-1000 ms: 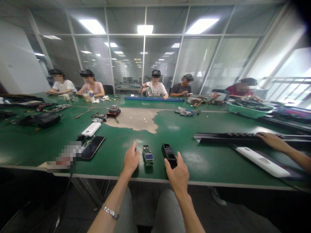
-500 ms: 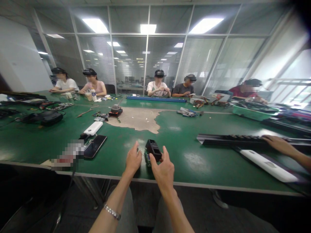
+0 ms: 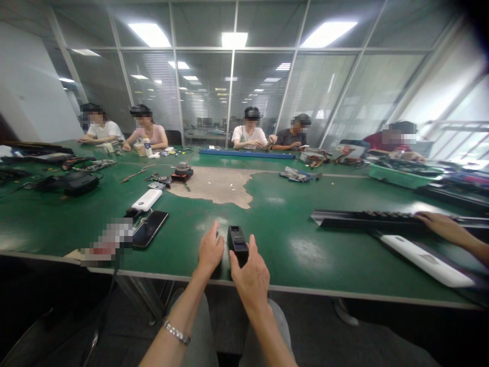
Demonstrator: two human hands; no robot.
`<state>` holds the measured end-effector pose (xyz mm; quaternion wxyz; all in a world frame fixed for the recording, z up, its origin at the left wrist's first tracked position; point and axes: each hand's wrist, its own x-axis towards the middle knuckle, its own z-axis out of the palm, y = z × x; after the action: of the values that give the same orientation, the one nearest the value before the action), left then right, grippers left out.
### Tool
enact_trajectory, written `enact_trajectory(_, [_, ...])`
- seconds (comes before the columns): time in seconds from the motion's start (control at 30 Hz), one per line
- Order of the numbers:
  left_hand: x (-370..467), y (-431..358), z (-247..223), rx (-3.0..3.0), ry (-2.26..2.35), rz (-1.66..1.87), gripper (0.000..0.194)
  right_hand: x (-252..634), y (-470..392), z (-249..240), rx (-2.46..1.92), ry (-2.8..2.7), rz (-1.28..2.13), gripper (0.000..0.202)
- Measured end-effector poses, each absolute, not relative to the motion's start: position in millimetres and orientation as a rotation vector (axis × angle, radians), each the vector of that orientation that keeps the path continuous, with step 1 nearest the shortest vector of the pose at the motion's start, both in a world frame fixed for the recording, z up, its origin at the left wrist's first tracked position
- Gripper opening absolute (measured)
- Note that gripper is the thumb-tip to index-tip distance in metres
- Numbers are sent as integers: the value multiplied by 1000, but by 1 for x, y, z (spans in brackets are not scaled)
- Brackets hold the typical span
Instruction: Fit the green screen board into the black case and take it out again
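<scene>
A black boxy device (image 3: 237, 240) is near the front edge of the green table (image 3: 282, 244), its long side pointing away from me. My right hand (image 3: 252, 272) holds it by its near end, thumb at the left and fingers at the right. Just left of the device is my left hand (image 3: 210, 250), with thumb and fingers apart and nothing between them. A silver bracelet (image 3: 177, 332) circles my left wrist. The underside of the device is hidden.
To the left lie a dark phone (image 3: 150, 229) and a white power bank (image 3: 146, 200). At the right, another person's hand (image 3: 439, 224) touches a long black rail (image 3: 355, 220), beside a white elongated device (image 3: 426, 259). Several people sit across the table.
The black device has turned more upright in my right hand, and the green board edge at its left no longer shows. My right hand has shifted slightly left and down.
</scene>
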<state>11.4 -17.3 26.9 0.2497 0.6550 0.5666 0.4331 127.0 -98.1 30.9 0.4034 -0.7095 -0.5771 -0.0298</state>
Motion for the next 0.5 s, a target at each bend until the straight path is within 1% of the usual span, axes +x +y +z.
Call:
enact_trajectory(0.1, [12,-17,26,1791,1542,1182,57,128,-101,22,-1738,-1479,-81,72])
enact_trajectory(0.3, [11,-16,26,1803,1543,1169,57,134,-95,27,-1607,-1489,-97,84])
enact_trajectory(0.37, [11,-16,26,1816,1546,1164,57,134,-91,29,-1585,-1490,-62,82])
enact_trajectory(0.5, [11,-17,25,1829,1553,1164,56,131,-88,27,-1628,-1476,-15,72])
